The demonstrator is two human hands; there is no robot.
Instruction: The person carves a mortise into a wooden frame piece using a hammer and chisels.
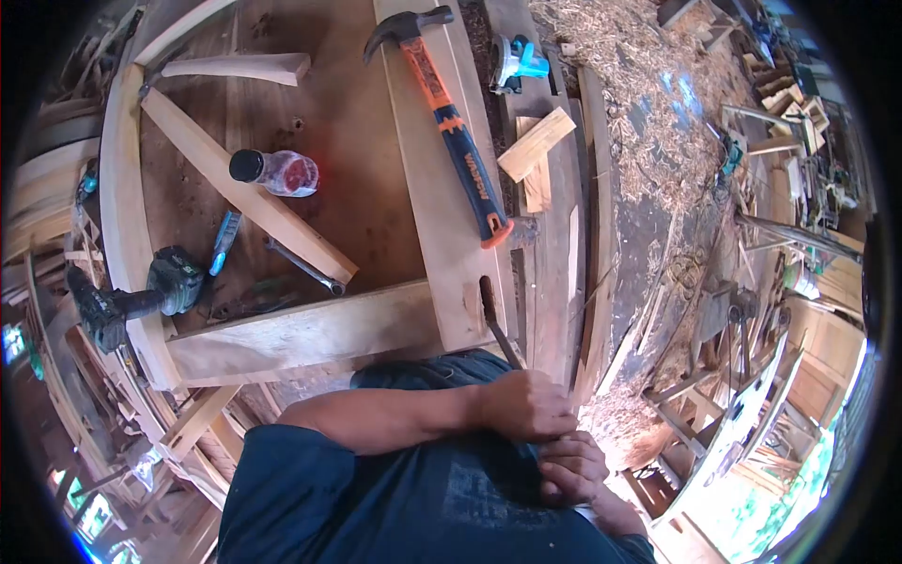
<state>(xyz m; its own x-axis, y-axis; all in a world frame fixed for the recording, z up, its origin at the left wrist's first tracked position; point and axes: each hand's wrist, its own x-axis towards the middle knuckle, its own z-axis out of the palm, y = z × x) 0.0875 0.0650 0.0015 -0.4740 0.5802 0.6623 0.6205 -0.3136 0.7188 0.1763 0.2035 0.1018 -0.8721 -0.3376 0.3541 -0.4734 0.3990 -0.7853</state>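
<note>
My left hand (531, 404) reaches across from the left and is closed around a chisel-like tool with a narrow dark metal shaft (505, 344). The shaft's far end sits in a long slot (487, 299) cut near the end of a wide wooden board (437, 188). Right below it, my right hand (573, 467) has its fingers curled and pressed against the left; what it grips is hidden. A claw hammer (456, 132) with an orange and dark blue handle lies along the same board.
Inside the wooden frame are a black-capped plastic bottle (289, 174), a wrench (305, 267), a blue-handled tool (225, 242) and wood strips. A cordless drill (141, 299) rests at the left corner. Wood offcuts (536, 146) and a turquoise power tool (519, 64) lie right; shavings (629, 122) cover the ground.
</note>
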